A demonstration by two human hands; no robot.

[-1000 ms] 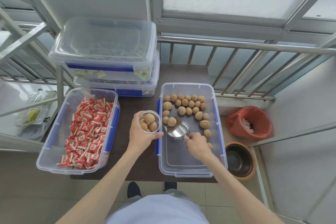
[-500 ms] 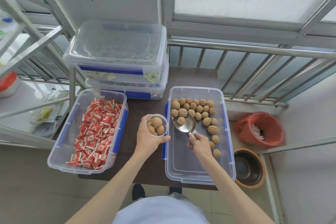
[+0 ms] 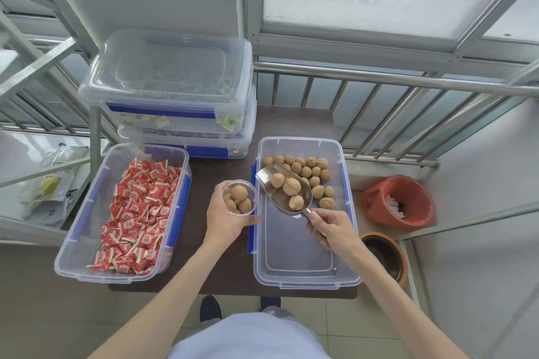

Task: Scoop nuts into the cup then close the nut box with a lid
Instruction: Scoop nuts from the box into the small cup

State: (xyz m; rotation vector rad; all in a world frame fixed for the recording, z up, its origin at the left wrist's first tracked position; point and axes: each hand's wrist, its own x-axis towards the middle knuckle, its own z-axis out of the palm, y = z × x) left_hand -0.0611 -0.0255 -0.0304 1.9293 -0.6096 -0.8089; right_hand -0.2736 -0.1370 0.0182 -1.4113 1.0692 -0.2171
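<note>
A clear nut box (image 3: pixel 348 245) with blue clips stands open on the dark table, with walnuts (image 3: pixel 309 167) heaped at its far end. My right hand (image 3: pixel 331 227) grips the handle of a metal scoop (image 3: pixel 264 176), which is lifted over the box and carries three walnuts. My left hand (image 3: pixel 224 220) holds a small clear cup (image 3: pixel 253 198) just left of the box; a few walnuts lie in it. The scoop's front edge is close to the cup's rim. No loose lid for the nut box is in sight.
An open box of red wrapped candies (image 3: pixel 78 245) sits left. Two lidded boxes (image 3: pixel 175 67) are stacked behind it. A metal railing (image 3: pixel 408 81) runs behind the table. On the floor at right are a red bin (image 3: pixel 376 201) and a brown pot (image 3: pixel 404 265).
The scoop went into the walnut pile empty and has come up holding three walnuts, lifted toward the cup. The left hand kept the cup beside the box.
</note>
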